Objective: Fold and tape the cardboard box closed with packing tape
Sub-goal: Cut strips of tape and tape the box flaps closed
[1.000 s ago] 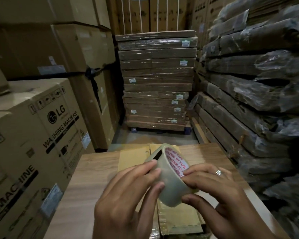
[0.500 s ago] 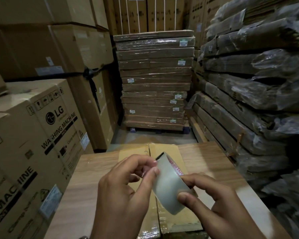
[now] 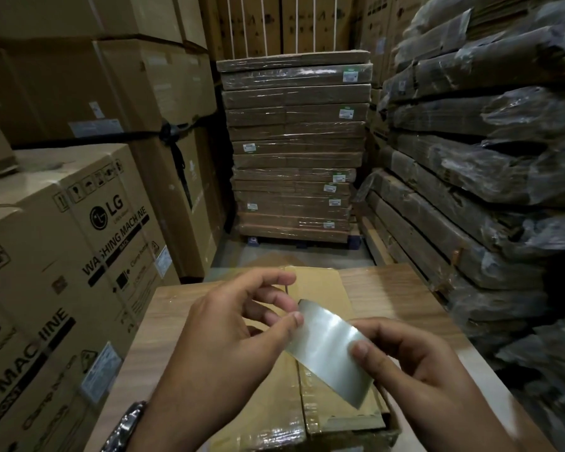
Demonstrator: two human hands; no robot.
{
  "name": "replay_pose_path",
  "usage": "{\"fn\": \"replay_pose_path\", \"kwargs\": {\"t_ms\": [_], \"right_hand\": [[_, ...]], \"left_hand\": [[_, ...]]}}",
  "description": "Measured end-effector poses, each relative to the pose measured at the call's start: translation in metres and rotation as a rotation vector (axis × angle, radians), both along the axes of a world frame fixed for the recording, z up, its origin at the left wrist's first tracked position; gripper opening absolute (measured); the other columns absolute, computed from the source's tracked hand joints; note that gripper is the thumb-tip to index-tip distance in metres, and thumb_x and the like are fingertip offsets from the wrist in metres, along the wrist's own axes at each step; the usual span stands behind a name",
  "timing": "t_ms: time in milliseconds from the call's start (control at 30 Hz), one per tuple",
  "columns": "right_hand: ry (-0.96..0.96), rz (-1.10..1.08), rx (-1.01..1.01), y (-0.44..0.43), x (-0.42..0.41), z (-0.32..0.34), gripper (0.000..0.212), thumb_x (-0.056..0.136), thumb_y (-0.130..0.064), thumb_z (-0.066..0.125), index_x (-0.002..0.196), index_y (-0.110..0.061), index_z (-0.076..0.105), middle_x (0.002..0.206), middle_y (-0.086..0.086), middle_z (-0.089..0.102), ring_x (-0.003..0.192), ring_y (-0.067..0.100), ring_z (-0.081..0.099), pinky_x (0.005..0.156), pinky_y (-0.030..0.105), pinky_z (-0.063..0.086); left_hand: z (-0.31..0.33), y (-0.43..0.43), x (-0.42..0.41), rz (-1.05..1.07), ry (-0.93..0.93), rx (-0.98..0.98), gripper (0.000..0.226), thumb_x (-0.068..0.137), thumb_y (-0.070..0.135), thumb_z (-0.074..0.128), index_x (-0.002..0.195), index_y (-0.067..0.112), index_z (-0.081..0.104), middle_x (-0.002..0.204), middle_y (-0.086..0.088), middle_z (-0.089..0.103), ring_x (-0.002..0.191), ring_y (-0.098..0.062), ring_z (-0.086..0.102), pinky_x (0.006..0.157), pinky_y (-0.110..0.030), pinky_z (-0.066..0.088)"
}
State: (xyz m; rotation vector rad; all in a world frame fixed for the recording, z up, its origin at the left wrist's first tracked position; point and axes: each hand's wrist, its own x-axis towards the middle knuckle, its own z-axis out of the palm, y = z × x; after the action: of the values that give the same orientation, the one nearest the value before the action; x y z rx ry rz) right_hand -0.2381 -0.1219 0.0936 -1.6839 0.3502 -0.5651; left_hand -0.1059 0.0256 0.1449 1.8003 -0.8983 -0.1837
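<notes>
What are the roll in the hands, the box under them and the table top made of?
The tape roll looks like clear plastic film, glossy: light streaks across it. The box looks like brown cardboard, matt where bare: flat flaps meet at a seam. The table top shows pale wood grain, perhaps laminate rather than solid wood.

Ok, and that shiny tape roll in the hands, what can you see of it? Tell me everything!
The tape roll is clear packing tape, silvery grey and glossy, with bright streaks of light on it. Only its curved outer side shows, so the hole is hidden. It is tilted, upper end left, lower end right. The left hand pinches its upper edge, and the right hand grips its right side, thumb on top. It is held up above the cardboard box.
</notes>
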Motion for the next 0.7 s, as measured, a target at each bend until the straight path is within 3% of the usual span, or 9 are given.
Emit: {"fn": "replay_pose_path", "kwargs": {"t_ms": [200,367,500,633,700], "right_hand": [[-0.032,0.035,0.045,-0.003,0.001,0.003,0.067,0.056,-0.077,0.069,0.100,-0.026,0.074,0.095,0.004,0.074,0.096,0.021,0.067,0.093,0.048,0.049],[-0.065,0.076,0.097,-0.007,0.000,0.007,0.062,0.055,-0.073,0.072,0.094,-0.024,0.076,0.093,0.005,0.075,0.091,0.017,0.068,0.083,0.029,0.052],[-0.086,0.126,0.160,-0.010,0.001,0.011,0.060,0.057,-0.067,0.076,0.092,-0.018,0.077,0.090,0.009,0.075,0.084,0.012,0.068,0.073,0.018,0.052],[-0.053,0.218,0.296,-0.015,0.003,0.013,0.061,0.061,-0.056,0.081,0.097,-0.006,0.074,0.094,0.019,0.072,0.087,0.020,0.065,0.074,0.021,0.052],[-0.032,0.306,0.399,-0.018,0.003,0.015,0.053,0.068,-0.044,0.078,0.099,-0.001,0.072,0.099,0.024,0.070,0.089,0.024,0.064,0.075,0.023,0.052]], "left_hand": [[0.003,0.002,0.003,-0.087,0.032,0.063,0.037,0.080,0.019,0.074,0.110,0.038,0.064,0.086,0.005,0.070,0.070,-0.016,0.067,0.071,-0.039,0.059],[0.009,0.005,0.005,-0.187,0.087,0.105,0.046,0.083,0.015,0.073,0.113,0.048,0.060,0.101,0.009,0.064,0.070,-0.027,0.066,0.069,-0.043,0.056],[0.017,0.008,0.003,-0.281,0.016,0.155,0.054,0.087,0.017,0.069,0.119,0.057,0.053,0.112,0.021,0.052,0.074,-0.018,0.066,0.071,-0.035,0.055],[0.027,0.008,0.002,-0.383,-0.013,0.176,0.030,0.083,0.025,0.066,0.105,0.046,0.066,0.120,0.026,0.050,0.073,-0.010,0.064,0.073,-0.036,0.057],[0.032,0.007,0.002,-0.431,0.001,0.187,0.022,0.083,0.024,0.069,0.097,0.040,0.071,0.119,0.027,0.051,0.067,-0.004,0.062,0.071,-0.029,0.056]]}}
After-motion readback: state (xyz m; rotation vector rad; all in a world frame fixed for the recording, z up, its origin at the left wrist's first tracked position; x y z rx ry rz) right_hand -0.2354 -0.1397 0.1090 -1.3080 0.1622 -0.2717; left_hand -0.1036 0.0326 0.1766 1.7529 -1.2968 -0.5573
